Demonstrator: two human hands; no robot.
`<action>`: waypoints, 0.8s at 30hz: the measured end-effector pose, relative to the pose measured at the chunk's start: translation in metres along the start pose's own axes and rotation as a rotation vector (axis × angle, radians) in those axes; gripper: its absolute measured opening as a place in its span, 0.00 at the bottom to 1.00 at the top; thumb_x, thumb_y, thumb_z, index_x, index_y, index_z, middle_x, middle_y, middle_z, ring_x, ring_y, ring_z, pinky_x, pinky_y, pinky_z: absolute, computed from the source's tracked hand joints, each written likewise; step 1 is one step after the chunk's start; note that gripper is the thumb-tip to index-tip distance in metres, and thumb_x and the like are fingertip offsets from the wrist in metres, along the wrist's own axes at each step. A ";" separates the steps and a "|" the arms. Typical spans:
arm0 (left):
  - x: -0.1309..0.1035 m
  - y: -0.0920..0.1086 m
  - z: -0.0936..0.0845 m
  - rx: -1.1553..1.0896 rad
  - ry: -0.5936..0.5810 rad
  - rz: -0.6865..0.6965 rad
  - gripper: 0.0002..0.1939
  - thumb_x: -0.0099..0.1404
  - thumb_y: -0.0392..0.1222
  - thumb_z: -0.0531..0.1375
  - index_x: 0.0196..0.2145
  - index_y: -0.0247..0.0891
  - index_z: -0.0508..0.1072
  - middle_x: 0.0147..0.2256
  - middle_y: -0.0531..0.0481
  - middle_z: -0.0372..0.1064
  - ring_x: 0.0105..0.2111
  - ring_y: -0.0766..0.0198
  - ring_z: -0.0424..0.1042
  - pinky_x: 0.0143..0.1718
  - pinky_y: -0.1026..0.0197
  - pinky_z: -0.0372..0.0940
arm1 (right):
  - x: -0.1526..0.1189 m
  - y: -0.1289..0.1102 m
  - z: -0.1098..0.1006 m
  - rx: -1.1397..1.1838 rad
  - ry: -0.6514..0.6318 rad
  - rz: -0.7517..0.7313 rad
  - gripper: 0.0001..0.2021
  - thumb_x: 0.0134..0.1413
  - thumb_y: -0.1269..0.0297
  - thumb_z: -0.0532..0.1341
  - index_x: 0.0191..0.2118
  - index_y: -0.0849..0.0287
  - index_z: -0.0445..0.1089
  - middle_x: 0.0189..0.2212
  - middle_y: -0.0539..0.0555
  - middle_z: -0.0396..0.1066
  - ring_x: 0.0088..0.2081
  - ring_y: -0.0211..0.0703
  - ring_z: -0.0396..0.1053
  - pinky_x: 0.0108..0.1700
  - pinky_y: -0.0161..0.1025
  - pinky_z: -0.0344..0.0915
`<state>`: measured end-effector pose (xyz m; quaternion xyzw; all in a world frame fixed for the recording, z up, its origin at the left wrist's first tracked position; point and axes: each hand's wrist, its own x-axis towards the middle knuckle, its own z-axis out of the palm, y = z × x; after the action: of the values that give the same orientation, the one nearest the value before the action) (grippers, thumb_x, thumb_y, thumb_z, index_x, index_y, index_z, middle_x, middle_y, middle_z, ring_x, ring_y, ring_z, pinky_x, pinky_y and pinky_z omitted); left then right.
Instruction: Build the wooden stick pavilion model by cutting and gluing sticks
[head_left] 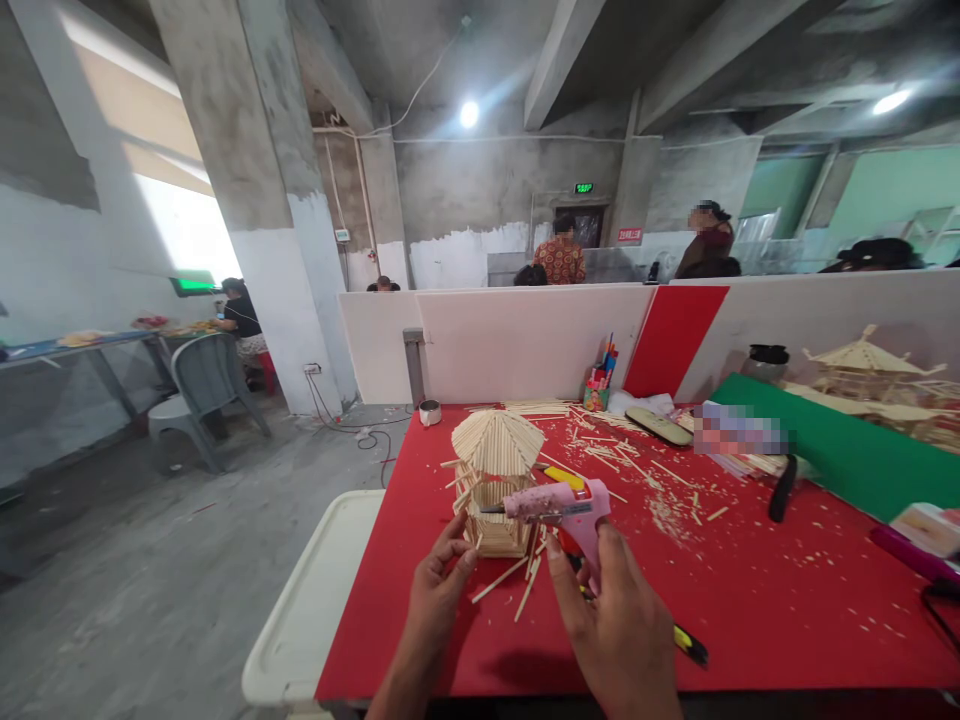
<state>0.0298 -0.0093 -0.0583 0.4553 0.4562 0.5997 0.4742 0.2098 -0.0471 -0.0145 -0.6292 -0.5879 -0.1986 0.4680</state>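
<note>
A small pavilion model of pale wooden sticks, with a cone-shaped stick roof, stands upright on the red table. My left hand is at its lower left side, thumb and fingertips drawn together. A short wooden stick shows at the thumb tip, mostly hidden by the fingers. In my right hand is a pink hot glue gun, gripped by its handle. Its metal nozzle points left, in front of the model's open middle. Loose sticks lie by the model's base.
On the red tabletop lie a yellow-handled cutter, another cutter, scattered stick scraps and a glasses case. A pen cup and tape roll stand at the back. More stick models sit right, beyond a green board.
</note>
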 end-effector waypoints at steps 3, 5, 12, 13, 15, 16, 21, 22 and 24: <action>-0.004 0.000 0.003 -0.003 0.001 -0.002 0.14 0.49 0.51 0.69 0.21 0.37 0.76 0.58 0.36 0.63 0.61 0.42 0.56 0.60 0.45 0.50 | 0.002 -0.001 -0.001 -0.029 0.022 -0.007 0.30 0.61 0.41 0.43 0.42 0.66 0.67 0.28 0.59 0.74 0.22 0.42 0.71 0.22 0.36 0.63; -0.007 0.001 0.005 -0.005 0.005 -0.004 0.14 0.49 0.51 0.69 0.21 0.37 0.77 0.58 0.36 0.64 0.60 0.41 0.57 0.59 0.45 0.51 | 0.003 -0.001 -0.002 -0.053 0.042 -0.006 0.30 0.62 0.41 0.43 0.42 0.66 0.67 0.28 0.59 0.73 0.22 0.42 0.70 0.22 0.36 0.63; -0.012 0.001 0.010 -0.024 0.070 -0.004 0.16 0.48 0.52 0.70 0.20 0.35 0.77 0.54 0.35 0.67 0.52 0.42 0.67 0.41 0.55 0.68 | 0.001 0.004 -0.004 -0.055 0.056 0.049 0.29 0.58 0.37 0.46 0.39 0.62 0.66 0.21 0.51 0.67 0.19 0.41 0.66 0.20 0.36 0.58; -0.012 0.001 0.010 -0.028 0.076 -0.008 0.17 0.48 0.53 0.70 0.21 0.34 0.77 0.53 0.35 0.68 0.49 0.44 0.68 0.37 0.57 0.69 | 0.000 0.005 -0.003 -0.063 0.056 0.053 0.29 0.58 0.37 0.46 0.39 0.61 0.66 0.22 0.51 0.68 0.19 0.41 0.66 0.21 0.36 0.58; -0.013 0.002 0.012 -0.040 0.098 -0.016 0.18 0.47 0.54 0.70 0.21 0.34 0.77 0.50 0.37 0.69 0.42 0.51 0.71 0.32 0.61 0.68 | -0.001 0.007 -0.002 -0.077 0.057 0.054 0.29 0.58 0.37 0.46 0.39 0.61 0.66 0.25 0.53 0.69 0.21 0.41 0.67 0.21 0.36 0.58; -0.014 0.003 0.013 -0.052 0.116 -0.020 0.18 0.46 0.54 0.70 0.22 0.34 0.77 0.47 0.39 0.70 0.37 0.56 0.71 0.29 0.63 0.67 | -0.001 0.008 -0.001 -0.080 0.058 0.051 0.29 0.59 0.38 0.46 0.39 0.61 0.66 0.26 0.54 0.70 0.22 0.41 0.67 0.22 0.36 0.58; -0.021 0.012 0.024 -0.175 0.162 -0.091 0.19 0.42 0.54 0.72 0.24 0.36 0.77 0.24 0.52 0.69 0.22 0.70 0.63 0.21 0.70 0.61 | -0.001 0.011 0.002 -0.090 0.092 0.010 0.28 0.61 0.41 0.45 0.41 0.62 0.66 0.26 0.55 0.70 0.23 0.42 0.68 0.23 0.36 0.59; -0.021 0.015 0.026 -0.200 0.159 -0.116 0.20 0.41 0.54 0.72 0.24 0.36 0.77 0.21 0.53 0.67 0.21 0.71 0.62 0.20 0.71 0.59 | -0.001 0.012 0.002 -0.094 0.094 0.000 0.27 0.61 0.41 0.44 0.40 0.62 0.66 0.26 0.54 0.70 0.23 0.42 0.69 0.23 0.36 0.59; -0.022 0.019 0.032 -0.247 0.154 -0.162 0.21 0.38 0.54 0.73 0.23 0.35 0.76 0.18 0.55 0.65 0.18 0.72 0.60 0.18 0.72 0.57 | -0.002 0.014 0.004 -0.115 0.090 -0.018 0.27 0.62 0.42 0.44 0.39 0.61 0.66 0.25 0.54 0.69 0.23 0.42 0.69 0.23 0.35 0.59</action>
<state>0.0608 -0.0299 -0.0373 0.3080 0.4490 0.6442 0.5371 0.2211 -0.0431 -0.0228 -0.6402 -0.5595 -0.2644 0.4553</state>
